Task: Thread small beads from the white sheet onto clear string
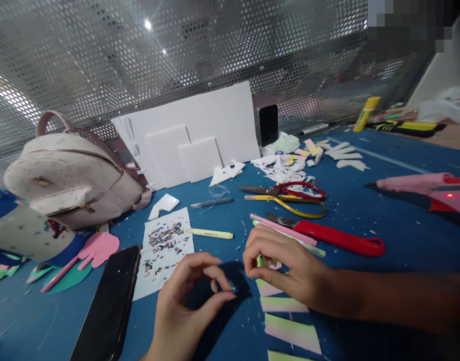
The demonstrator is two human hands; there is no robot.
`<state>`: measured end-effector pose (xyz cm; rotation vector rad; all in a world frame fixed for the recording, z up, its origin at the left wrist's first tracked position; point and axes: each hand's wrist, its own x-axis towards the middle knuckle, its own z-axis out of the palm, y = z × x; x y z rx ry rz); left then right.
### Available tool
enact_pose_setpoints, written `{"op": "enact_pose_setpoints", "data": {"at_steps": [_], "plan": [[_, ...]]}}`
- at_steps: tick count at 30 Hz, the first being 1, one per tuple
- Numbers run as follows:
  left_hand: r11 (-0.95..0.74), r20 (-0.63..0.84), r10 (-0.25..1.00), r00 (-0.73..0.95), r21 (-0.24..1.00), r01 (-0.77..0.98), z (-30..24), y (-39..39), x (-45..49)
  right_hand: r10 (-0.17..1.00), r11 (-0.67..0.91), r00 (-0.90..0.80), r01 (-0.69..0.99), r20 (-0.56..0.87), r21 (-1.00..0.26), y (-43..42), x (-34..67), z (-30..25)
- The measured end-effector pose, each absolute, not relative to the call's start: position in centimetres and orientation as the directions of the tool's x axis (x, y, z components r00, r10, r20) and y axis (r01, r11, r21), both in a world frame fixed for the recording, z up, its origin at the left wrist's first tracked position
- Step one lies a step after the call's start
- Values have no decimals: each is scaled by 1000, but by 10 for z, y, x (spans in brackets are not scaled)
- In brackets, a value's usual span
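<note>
A thin clear thread (240,286) curves between my two hands above the blue table. My left hand (192,306) pinches one end of it between thumb and forefinger, the other fingers curled. The other end runs to the closed fingertips of my right hand (290,260), which hovers over pastel paper strips (286,304) and partly hides them. Left of the hands lies a white sheet (142,278) with many tiny colourful beads (164,238) scattered on it. A short piece of thread with small beads (244,234) rests beyond my hands, and a loose coil of clear thread (218,190) farther back.
A black phone (107,306) and pale backpack (72,170) are at left. Behind my right hand lie scissors (262,190) and a red utility knife (338,238). A pink glue gun (414,181) with a lit red light is at right. White boards (218,110) stand at the back.
</note>
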<state>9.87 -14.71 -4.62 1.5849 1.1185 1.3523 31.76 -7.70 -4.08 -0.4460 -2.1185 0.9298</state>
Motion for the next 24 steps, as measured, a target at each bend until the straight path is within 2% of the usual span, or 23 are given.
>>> {"op": "enact_pose_setpoints", "data": {"at_steps": [13, 24], "plan": [[-376, 377, 926, 25, 913, 160, -45, -147, 98, 551, 705, -659, 39, 513, -708, -77, 318, -41], [-414, 407, 910, 76, 894, 169, -45, -147, 96, 547, 705, -655, 24, 522, -709, -76, 317, -41]]}}
